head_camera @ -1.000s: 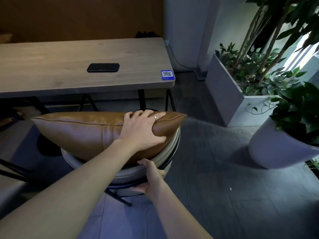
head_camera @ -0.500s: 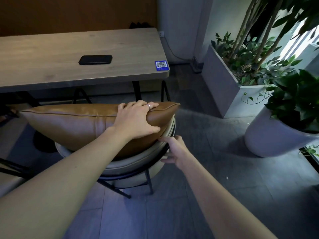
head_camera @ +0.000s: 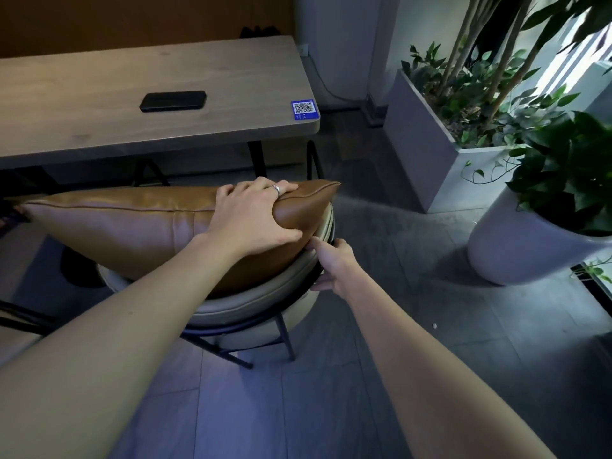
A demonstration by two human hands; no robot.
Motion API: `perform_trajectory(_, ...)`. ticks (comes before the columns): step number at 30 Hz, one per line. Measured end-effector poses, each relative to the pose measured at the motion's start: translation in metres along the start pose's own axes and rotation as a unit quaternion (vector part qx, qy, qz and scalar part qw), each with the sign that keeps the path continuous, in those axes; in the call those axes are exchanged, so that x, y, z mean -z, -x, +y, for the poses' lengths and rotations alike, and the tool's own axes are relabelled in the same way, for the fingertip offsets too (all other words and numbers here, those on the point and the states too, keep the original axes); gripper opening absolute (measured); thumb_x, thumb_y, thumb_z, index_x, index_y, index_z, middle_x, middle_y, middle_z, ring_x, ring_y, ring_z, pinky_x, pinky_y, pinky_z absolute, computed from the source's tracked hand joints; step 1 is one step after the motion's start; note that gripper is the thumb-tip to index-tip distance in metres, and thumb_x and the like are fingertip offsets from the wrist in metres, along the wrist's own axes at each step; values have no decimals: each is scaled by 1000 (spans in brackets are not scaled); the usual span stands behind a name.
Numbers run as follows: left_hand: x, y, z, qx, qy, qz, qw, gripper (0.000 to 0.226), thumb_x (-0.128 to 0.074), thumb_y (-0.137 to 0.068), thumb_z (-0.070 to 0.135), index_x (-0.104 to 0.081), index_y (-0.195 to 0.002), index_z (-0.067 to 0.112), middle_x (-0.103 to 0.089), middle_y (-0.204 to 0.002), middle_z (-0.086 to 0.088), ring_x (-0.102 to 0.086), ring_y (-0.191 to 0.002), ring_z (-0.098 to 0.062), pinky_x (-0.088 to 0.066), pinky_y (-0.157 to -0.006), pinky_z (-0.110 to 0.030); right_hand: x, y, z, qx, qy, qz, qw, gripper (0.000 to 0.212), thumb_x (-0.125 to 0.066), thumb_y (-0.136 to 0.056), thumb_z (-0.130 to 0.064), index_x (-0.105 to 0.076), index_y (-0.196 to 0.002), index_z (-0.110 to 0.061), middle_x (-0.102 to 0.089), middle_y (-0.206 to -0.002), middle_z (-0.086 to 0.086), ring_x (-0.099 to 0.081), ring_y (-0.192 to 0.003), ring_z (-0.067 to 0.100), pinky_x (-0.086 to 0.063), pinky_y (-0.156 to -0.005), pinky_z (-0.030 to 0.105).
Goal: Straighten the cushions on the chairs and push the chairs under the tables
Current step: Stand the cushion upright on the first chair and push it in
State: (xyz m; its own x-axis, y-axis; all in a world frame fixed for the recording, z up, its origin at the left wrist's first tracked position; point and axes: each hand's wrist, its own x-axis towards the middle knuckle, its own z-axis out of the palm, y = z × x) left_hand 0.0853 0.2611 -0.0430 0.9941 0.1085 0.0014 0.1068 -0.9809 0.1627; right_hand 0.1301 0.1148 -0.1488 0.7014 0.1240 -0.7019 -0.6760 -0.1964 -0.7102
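- Long tan leather cushion (head_camera: 132, 226) lying across round beige padded chair with black metal legs (head_camera: 251, 303), overhanging to the left.
- Chair just before pale wooden worktop (head_camera: 99, 127), not under it.
- Flat black phone (head_camera: 173, 101) on worktop; blue QR sticker (head_camera: 304, 110) at its near right corner.
- Rectangular grey planter (head_camera: 427, 154) right of worktop; round white pot (head_camera: 516, 253) nearer, right of chair.
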Motion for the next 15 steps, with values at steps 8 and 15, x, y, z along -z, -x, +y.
perform_trajectory(8,1,1,8,-2,7,5,1000,79,-65,-80,71,-40,-150,45,-48,-152,4,-43,-139,-25,-27,-113,-48,10,3,5,24,1,2,1000,57,-75,-81,-35,-45,-128,-20,-60,-111,11,-73,-96,47,-66,-71,56)
perform_trajectory(15,-2,4,12,29,35,29,999,70,-61,-87,68,-41,-149,45,-55,-145,2,-52,-130,-30,-35,-106,-52,9,-1,0,49,43,-12,998,74,-74,-70,-41,-54,-135,-13,-65,-124,18,-73,-94,46,-66,-59,55)
